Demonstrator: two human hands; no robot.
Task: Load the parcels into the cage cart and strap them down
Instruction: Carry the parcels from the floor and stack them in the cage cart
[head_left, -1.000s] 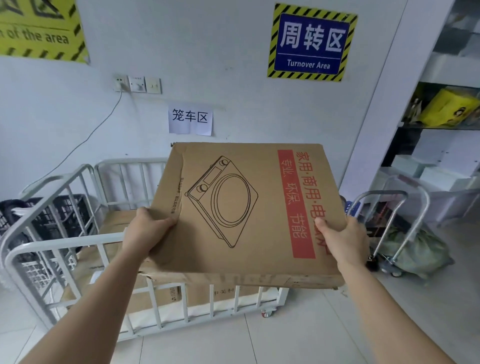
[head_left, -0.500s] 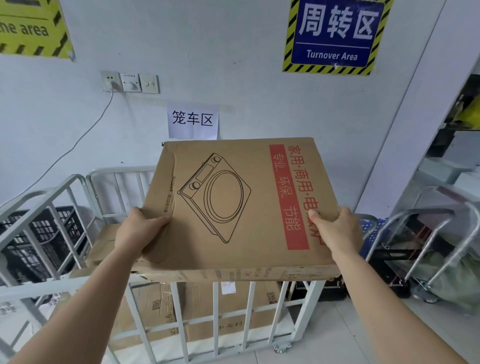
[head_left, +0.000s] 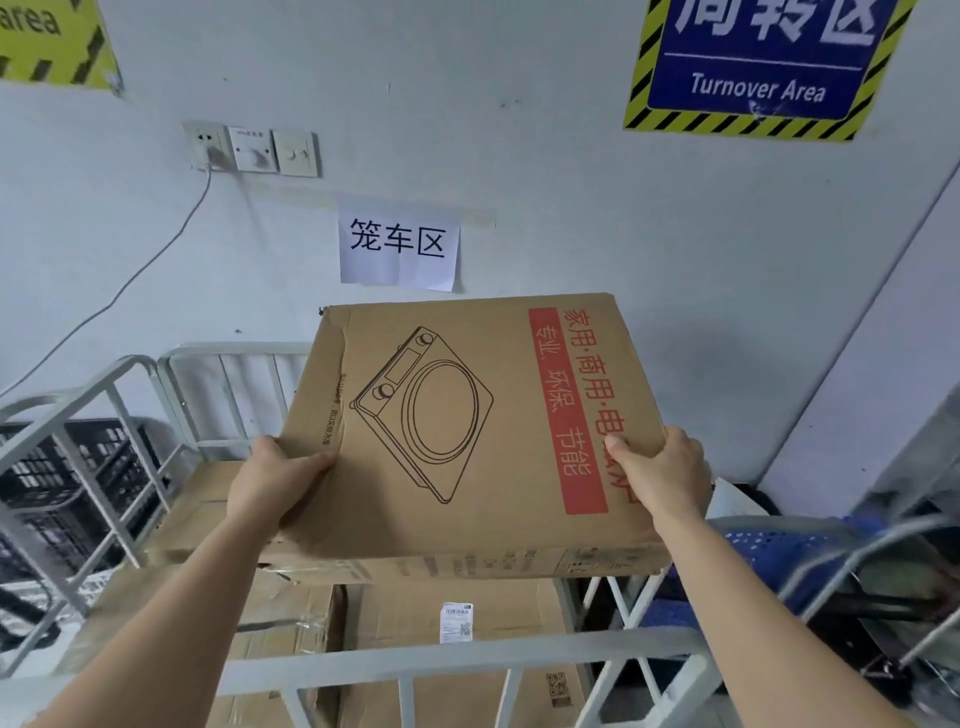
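A flat cardboard parcel (head_left: 467, 431), printed with a cooker drawing and a red band of characters, hangs level above the white cage cart (head_left: 452, 662). My left hand (head_left: 275, 480) grips its left edge, thumb on top. At the right edge my right hand (head_left: 660, 473) grips it the same way. Inside the cart lie several cardboard boxes: one with a white label (head_left: 415, 618) under the parcel and another (head_left: 202, 514) to the left.
The cart's side rail (head_left: 98, 395) rises at the left, with a black crate (head_left: 57, 483) beyond it. A blue crate (head_left: 769, 551) and a metal trolley frame (head_left: 883, 561) stand to the right. The wall with signs is close behind.
I have stepped closer to the cart. The parcel, still held by both hands, has moved forward over the cart's front rail and now hangs above the boxes inside.
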